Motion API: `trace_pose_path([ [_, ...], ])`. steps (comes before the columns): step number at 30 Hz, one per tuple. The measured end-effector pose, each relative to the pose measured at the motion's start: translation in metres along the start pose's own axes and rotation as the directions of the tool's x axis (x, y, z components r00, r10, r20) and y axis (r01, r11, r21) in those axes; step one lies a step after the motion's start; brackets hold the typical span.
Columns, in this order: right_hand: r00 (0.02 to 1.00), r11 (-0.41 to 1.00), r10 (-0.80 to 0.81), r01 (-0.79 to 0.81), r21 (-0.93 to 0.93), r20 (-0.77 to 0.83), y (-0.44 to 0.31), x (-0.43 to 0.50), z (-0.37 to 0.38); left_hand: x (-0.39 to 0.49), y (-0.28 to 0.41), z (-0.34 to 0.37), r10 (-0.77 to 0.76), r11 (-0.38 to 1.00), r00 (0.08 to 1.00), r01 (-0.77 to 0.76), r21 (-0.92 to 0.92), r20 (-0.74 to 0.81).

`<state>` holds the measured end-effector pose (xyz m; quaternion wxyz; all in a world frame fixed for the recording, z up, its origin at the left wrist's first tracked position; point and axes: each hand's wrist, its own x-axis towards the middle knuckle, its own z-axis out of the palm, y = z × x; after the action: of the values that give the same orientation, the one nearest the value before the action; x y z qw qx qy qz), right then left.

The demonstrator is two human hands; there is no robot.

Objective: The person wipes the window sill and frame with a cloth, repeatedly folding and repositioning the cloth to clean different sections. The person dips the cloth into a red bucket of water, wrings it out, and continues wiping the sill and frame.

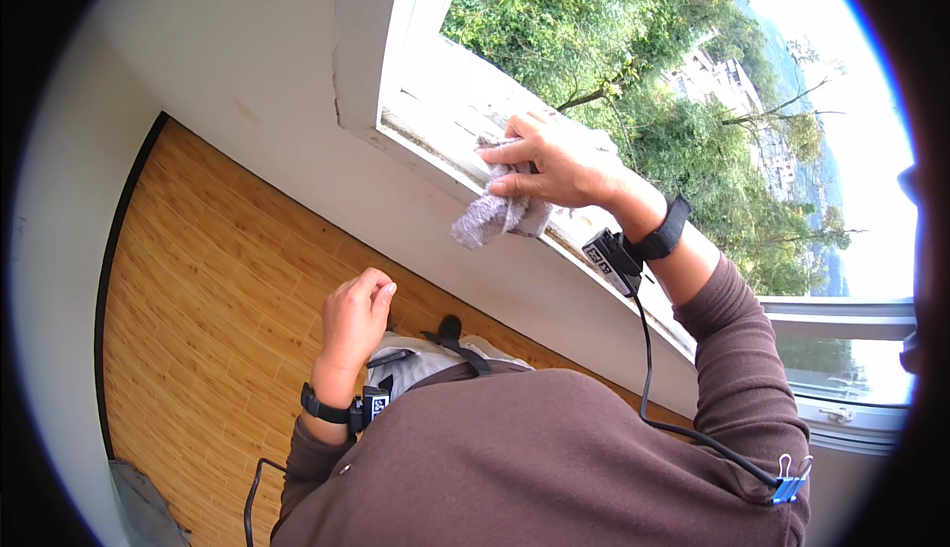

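Note:
A crumpled, greyish terry cloth [493, 213] is gripped in my right hand [560, 165], thumb and fingers around it. The cloth lies over the inner edge of the white window sill [438, 154], part of it hanging down towards the room. Dirt shows along the sill's track. Lower left, my left hand [358, 321] is held in front of my body above the wooden floor, fingers curled in and nothing visible in it. Each wrist wears a black strap with a small device; a black cable runs from the right one.
The window opening shows trees outside. A sliding window sash [839, 317] with a latch [839, 415] stands at the right. White wall [297, 139] lies below and left of the sill. Grey fabric [145, 502] rests on the floor at the lower left. A blue binder clip [790, 484] holds the cable at my sleeve.

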<state>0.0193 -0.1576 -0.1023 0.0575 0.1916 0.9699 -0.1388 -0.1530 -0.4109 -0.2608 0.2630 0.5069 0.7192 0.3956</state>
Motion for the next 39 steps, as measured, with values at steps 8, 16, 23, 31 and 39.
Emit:
trace_pose_path([
  [8,0.999,0.988,-0.032,0.036,-0.148,0.032,0.002,-0.084,-0.012,0.006,0.021,0.010,0.057,0.998,0.996,-0.058,0.016,0.069],
  [16,0.999,0.977,0.024,-0.034,-0.212,-0.049,-0.011,-0.111,-0.008,0.005,0.015,0.019,0.063,0.998,0.993,-0.062,-0.015,0.104],
  [23,0.989,0.962,-0.027,-0.013,-0.272,-0.144,-0.017,-0.095,0.008,0.006,0.011,0.011,0.017,1.000,0.995,-0.019,0.022,0.102],
  [31,0.973,0.959,-0.043,-0.024,-0.282,-0.226,-0.031,0.012,0.018,0.016,0.023,-0.001,0.098,0.995,0.993,-0.100,0.025,0.073],
  [39,0.978,0.934,-0.032,-0.044,-0.355,-0.204,-0.043,0.060,0.015,0.011,0.021,0.007,0.100,0.995,0.993,-0.101,0.019,0.065],
])
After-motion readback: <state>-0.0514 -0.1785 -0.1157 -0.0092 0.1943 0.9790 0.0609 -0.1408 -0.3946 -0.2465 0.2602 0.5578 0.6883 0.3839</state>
